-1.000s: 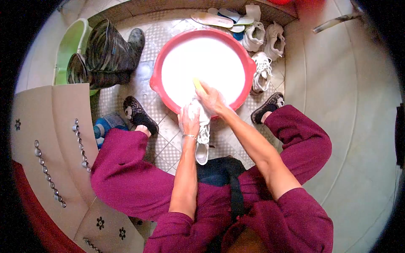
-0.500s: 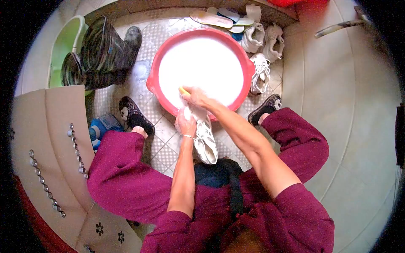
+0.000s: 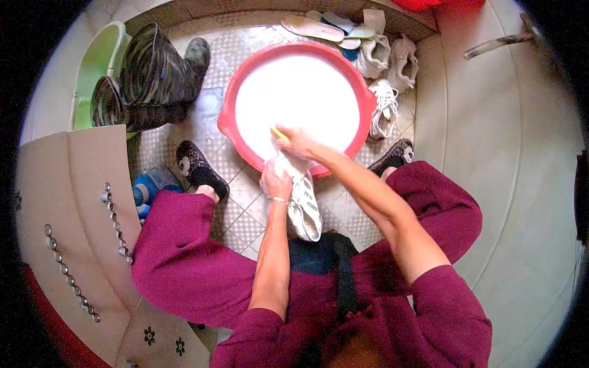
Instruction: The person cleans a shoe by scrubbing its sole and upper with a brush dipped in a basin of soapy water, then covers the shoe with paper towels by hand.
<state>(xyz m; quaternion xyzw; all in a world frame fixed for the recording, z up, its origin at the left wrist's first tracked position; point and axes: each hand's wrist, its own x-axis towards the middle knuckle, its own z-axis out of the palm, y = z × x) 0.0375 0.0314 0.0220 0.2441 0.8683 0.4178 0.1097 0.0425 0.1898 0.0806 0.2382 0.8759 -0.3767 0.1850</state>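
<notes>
A white sneaker point(image 3: 306, 211) with dark stripes is held at the near rim of the red basin point(image 3: 228, 116), its heel end toward me. My left hand point(image 3: 276, 180) is closed around the sneaker's front part, which is lathered and partly hidden. Just above it, my right hand point(image 3: 297, 142) grips a small yellow object point(image 3: 279, 132) against the toe end; most of that object is hidden by the fingers. Bright white suds point(image 3: 294, 92) fill the basin.
Several white shoes point(image 3: 384, 110) stand right of the basin, with insoles point(image 3: 313, 28) behind it. Dark patterned boots point(image 3: 156, 73) and a green tub point(image 3: 98, 67) are at left. A blue bottle point(image 3: 153, 184) lies by my left foot; a beige cabinet point(image 3: 80, 202) is nearer.
The whole view has shifted slightly, so everything sits a little further right. Both hands keep their hold on the sneaker and the yellow object; the sneaker's striped side shows a bit more.
</notes>
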